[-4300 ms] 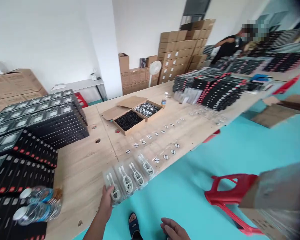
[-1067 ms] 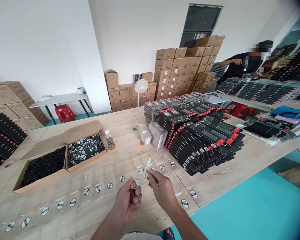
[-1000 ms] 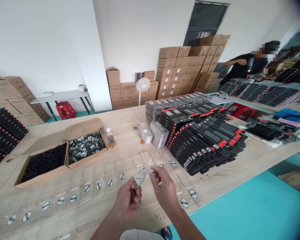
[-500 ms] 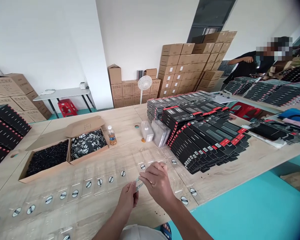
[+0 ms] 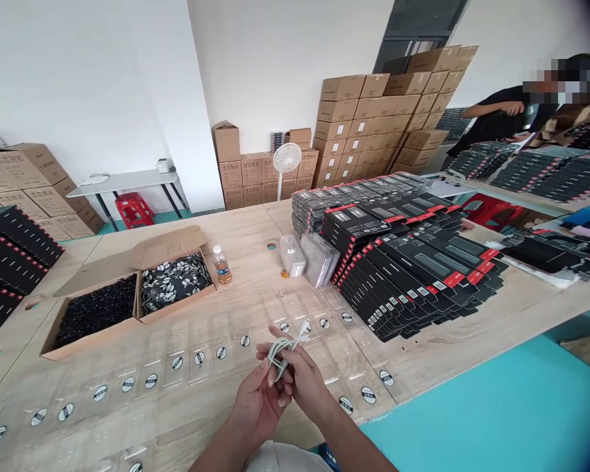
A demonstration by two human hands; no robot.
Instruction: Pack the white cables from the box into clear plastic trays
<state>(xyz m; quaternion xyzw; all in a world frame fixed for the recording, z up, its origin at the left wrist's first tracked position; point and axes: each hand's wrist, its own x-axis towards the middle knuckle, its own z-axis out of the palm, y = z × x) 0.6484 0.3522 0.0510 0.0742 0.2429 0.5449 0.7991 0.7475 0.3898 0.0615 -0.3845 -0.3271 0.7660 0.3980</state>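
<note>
A pale green looped cord (image 5: pixel 278 349) with a whitish end is gathered in front of me, above the near part of the table. My left hand (image 5: pixel 258 396) pinches its loops from the left and below. On the other side, my right hand (image 5: pixel 302 380) has its fingers closed round the same loops, and the whitish end sticks out over them to the upper right. Under and around both hands lie rows of clear plastic trays, each with a round black-and-white sticker (image 5: pixel 221 353). Fingers partly hide the cord.
Left of centre stand a carton of small black pieces (image 5: pixel 96 308) and a carton of black-and-white pieces (image 5: pixel 174 282), beside a bottle (image 5: pixel 221 265). Black printed boxes (image 5: pixel 398 262) are piled on the right, next to clear plastic cases (image 5: pixel 319 257). A co-worker (image 5: pixel 501 111) stands at back right.
My hands have come together and the right one has turned, so the cord's loops and whitish end now show. The view has shifted slightly left.
</note>
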